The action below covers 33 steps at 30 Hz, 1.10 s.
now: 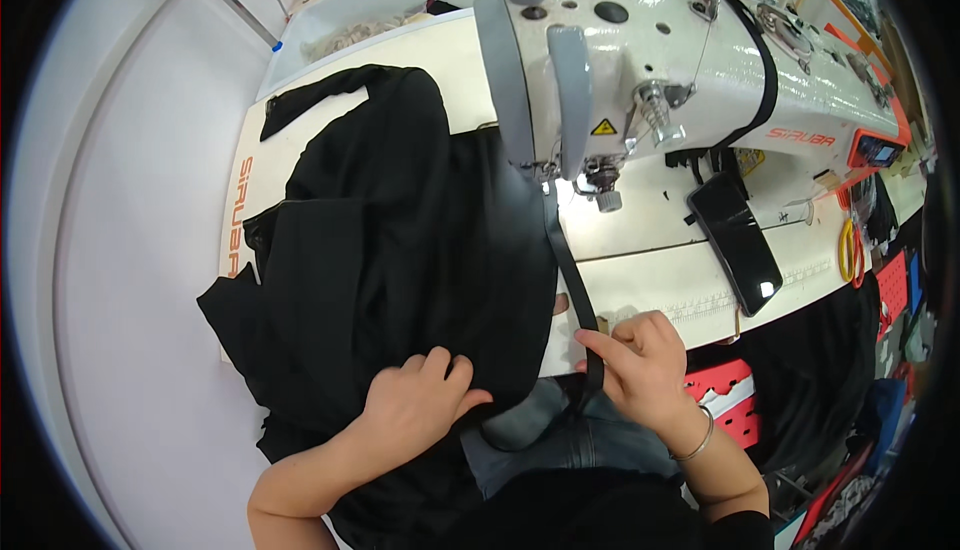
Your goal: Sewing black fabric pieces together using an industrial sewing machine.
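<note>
A large black garment (390,230) lies spread over the sewing table (610,270), up against the white sewing machine (640,70). My left hand (420,400) rests on the garment's near part, fingers curled onto the cloth and gripping it. A narrow black strip (568,260) runs from under the needle area (548,182) toward me, along the garment's right edge, and hangs over the front edge. My right hand (645,370) pinches this strip between thumb and forefinger near that edge. The underside of the presser foot is too small to make out.
A black phone (735,243) lies right of the needle, with yellow-handled scissors (852,250) farther right. A white trough (350,5) sits behind the table. Red perforated panels (730,425) and dark cloth (810,380) are below at right. A white wall (120,250) stands at left.
</note>
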{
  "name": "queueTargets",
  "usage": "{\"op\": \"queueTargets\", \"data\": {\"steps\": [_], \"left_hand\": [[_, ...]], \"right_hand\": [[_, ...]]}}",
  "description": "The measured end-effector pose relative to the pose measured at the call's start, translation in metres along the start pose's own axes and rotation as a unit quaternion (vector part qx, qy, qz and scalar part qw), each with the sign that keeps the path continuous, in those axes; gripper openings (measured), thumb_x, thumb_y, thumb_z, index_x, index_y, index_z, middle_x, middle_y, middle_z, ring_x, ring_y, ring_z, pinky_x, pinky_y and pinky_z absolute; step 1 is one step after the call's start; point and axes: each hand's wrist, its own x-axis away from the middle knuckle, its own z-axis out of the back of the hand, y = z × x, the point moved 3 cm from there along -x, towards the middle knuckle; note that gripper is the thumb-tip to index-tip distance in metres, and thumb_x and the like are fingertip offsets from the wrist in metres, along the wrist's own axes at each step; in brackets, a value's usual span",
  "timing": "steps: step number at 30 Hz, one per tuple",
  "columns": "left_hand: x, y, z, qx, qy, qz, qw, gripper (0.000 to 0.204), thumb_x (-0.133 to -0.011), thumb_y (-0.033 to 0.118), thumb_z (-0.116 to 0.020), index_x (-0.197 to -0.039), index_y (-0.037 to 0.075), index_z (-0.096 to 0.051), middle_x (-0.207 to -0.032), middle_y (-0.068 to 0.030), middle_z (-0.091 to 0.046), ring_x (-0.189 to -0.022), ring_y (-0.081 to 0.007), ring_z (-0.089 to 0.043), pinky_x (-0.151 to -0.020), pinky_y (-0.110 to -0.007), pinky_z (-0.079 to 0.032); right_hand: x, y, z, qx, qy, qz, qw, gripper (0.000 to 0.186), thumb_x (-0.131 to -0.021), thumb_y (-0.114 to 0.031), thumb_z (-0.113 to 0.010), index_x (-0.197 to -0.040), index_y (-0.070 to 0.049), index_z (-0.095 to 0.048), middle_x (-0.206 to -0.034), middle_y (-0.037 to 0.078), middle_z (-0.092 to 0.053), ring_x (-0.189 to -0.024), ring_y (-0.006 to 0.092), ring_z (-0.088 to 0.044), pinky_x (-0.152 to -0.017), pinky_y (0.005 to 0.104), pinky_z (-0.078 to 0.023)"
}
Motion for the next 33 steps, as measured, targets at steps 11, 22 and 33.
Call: {"op": "queueTargets", "data": {"steps": [11,22,33], "left_hand": [[-0.077,-0.009,-0.014,0.09,0.181,-0.167,0.965,0.039,-0.078,0.022,-0.074,-0.114,0.011,-0.065,-0.126,-0.0044,-0.058,-0.125,-0.0287,-0.049,-0.107,-0.049,-0.037],[0.031,0.05,-0.049,0.627,0.046,0.147,0.764,0.04,-0.082,-0.001,-0.072,-0.112,-0.001,-0.045,-0.091,-0.009,-0.065,-0.079,-0.011,-0.065,-0.071,-0.024,-0.053],[0.053,0.07,-0.059,0.558,0.144,0.214,0.788,0.041,-0.084,-0.007,-0.064,-0.117,0.0,-0.04,-0.093,-0.0092,-0.059,-0.075,-0.0109,-0.062,-0.062,-0.024,-0.049]], "right_hand": [[0.076,-0.031,-0.038,-0.345,-0.154,-0.317,0.87,0.048,-0.084,-0.007,-0.073,-0.122,0.0,-0.045,-0.105,0.014,-0.072,-0.092,0.0267,-0.07,-0.078,0.0341,-0.054],[0.068,-0.066,-0.05,-0.39,-0.22,-0.121,0.886,0.027,-0.092,-0.009,-0.06,-0.117,-0.004,-0.05,-0.087,0.014,-0.069,-0.074,0.0303,-0.068,-0.063,0.0355,-0.054],[0.07,-0.05,-0.114,-0.677,-0.026,-0.328,0.659,0.035,-0.093,0.0,-0.062,-0.124,-0.004,-0.048,-0.115,0.007,-0.062,-0.11,0.0125,-0.058,-0.09,0.0257,-0.048]]}}
